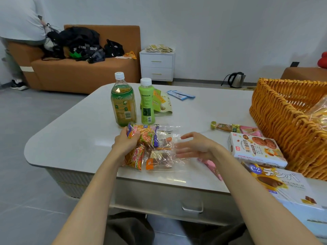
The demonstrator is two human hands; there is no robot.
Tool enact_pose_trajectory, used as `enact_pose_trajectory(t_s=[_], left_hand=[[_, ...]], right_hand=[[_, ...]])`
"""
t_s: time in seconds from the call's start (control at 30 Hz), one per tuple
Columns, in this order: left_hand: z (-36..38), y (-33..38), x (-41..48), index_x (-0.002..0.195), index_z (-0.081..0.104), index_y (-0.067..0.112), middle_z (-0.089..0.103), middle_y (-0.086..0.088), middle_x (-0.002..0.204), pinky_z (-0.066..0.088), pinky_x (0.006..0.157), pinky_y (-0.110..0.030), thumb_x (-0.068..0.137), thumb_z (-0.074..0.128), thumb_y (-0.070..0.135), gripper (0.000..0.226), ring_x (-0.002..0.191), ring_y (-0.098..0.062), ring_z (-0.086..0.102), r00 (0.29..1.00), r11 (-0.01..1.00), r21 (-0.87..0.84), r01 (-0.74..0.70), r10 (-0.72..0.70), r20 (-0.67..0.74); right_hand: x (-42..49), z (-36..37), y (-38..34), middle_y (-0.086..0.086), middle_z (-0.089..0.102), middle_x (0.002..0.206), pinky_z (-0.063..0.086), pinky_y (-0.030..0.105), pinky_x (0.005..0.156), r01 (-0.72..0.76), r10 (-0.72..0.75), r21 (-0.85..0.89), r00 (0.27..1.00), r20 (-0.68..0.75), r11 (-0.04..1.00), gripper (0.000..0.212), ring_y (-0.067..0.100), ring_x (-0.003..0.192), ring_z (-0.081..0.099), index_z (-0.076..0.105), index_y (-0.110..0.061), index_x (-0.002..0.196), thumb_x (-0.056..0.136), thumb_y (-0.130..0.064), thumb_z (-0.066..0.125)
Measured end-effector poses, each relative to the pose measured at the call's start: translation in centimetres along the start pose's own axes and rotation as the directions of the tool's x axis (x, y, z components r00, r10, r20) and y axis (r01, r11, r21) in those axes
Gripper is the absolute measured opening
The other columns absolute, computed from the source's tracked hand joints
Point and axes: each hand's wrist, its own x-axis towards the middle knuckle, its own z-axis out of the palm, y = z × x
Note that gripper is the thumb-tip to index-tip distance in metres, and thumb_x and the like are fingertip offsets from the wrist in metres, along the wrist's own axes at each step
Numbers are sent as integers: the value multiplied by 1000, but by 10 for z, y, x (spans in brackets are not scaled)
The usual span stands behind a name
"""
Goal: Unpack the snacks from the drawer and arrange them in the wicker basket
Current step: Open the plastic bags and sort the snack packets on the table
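Head view: the left hand (124, 141) clutched a colourful snack pack (137, 133) at the heap's (155, 149) 10 o'clock, while the right hand (194, 147) hovered open and empty at its 3 o'clock. The basket (283, 124) sat at the tabletop's (79, 131) 3 o'clock. Sorting stage, I'd say; next, the pack needed carrying rightward into the basket.

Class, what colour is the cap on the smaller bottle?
White, on a light green smaller bottle; the head view shows it.
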Motion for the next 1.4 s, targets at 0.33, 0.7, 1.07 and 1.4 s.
enact_pose_trajectory(t_s=[0.33, 0.7, 1.07, 1.4], left_hand=[[8, 8, -13, 145, 31, 33, 41, -12, 143, 36, 107, -53, 64, 42, 73, 91, 127, -38, 43, 996, 998, 56, 19, -14, -93], [20, 29, -40, 153, 5, 32, 6, -14, 160, 0, 109, -67, 83, 34, 77, 88, 145, -41, 4, 979, 862, 505, -40, 134, -151], [19, 28, -38, 153, 1, 34, 15, -9, 159, 19, 112, -61, 87, 37, 72, 84, 141, -39, 20, 989, 870, 488, -73, 128, -80], [11, 13, -29, 152, 8, 37, 29, -8, 155, 28, 110, -56, 73, 36, 83, 96, 137, -36, 32, 986, 893, 430, -133, 163, -32]], right_hand=[[5, 17, 15, 4, 68, 93, 57, 17, 64, 81, -94, -158, 993, -74, 984, 51, 9, 66, 66, 53, -1, 131, 84, -1, 71], [-47, -44, 11, 13, 54, 130, 47, 27, 80, -236, -145, -933, 948, -282, 272, 39, 25, 109, 55, 50, -8, 124, 91, -28, 60], [-42, -51, 6, 7, 56, 93, 43, 25, 63, -133, -110, -829, 968, -227, 543, 34, 16, 77, 53, 58, -4, 111, 89, -28, 66], [-9, -7, -2, 8, 62, 89, 53, 22, 45, 88, -174, -295, 945, -278, 952, 15, 16, 63, 61, 63, -9, 106, 95, -17, 59]])
